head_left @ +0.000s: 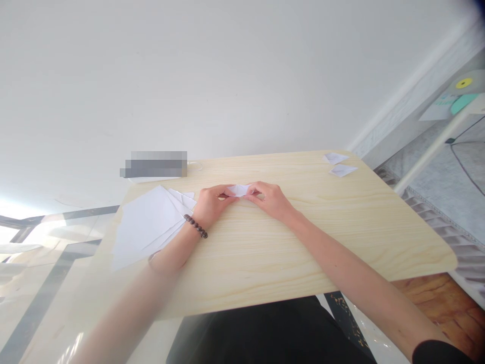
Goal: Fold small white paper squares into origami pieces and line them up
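Note:
A small folded piece of white paper (pixel 239 190) is held between my two hands, over the middle of the table. My left hand (pixel 212 203), with a dark bead bracelet (pixel 195 225) at the wrist, pinches its left end. On the right end, my right hand (pixel 271 198) pinches it between thumb and fingers. Creases show on the paper's face; its ends are hidden by my fingertips. Beside my left forearm lies a fanned stack of white paper sheets (pixel 142 222), partly covered by the arm.
Two folded paper pieces (pixel 335 158) lie at the table's far right corner. A blurred-out dark object (pixel 157 166) stands at the back left, near a thin white cord. The wooden table (pixel 352 222) has its back edge along a white wall (pixel 242 76). A pale pole (pixel 432 151) rises at the right.

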A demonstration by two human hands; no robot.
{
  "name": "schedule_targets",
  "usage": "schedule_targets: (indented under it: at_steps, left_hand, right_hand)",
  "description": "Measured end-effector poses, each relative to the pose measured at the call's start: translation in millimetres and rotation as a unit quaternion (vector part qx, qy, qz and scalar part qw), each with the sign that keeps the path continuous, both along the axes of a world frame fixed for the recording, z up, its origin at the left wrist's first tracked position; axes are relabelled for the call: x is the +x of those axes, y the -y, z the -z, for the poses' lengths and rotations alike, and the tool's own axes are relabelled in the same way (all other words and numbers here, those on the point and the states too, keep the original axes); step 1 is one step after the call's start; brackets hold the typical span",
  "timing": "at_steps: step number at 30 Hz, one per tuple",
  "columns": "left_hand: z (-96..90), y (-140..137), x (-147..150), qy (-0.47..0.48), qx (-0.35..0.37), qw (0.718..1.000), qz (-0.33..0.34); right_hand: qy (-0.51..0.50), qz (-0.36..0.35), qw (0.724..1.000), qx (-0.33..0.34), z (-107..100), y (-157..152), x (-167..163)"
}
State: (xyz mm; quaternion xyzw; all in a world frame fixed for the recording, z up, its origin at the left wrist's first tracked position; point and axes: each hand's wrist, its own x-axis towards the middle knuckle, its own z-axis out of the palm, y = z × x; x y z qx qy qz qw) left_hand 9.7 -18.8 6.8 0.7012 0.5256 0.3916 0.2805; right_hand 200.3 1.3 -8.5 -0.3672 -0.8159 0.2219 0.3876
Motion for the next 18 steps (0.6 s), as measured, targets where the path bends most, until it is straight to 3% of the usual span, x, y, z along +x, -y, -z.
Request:
schedule_targets:
  at_steps: [7, 14, 18]
  left_hand:
    - [1.8, -3.0, -1.8, 0.036, 0.029, 0.999, -0.002]
    - [0.7, -1.9, -1.8, 0.029, -0.011, 0.999, 0.026]
    - [0.2, -1.2, -0.4, 0.051, 0.006, 0.999, 0.006]
  right_hand:
    - [-0.065, 0.015, 0.997, -0.025, -4.3, 2.3, -5.3]
    - [-0.075, -0.009, 0.997, 0.015, 0.3, -0.4, 1.3]
    - [-0.074, 0.022, 0.997, 0.025, -2.2, 0.7, -1.3]
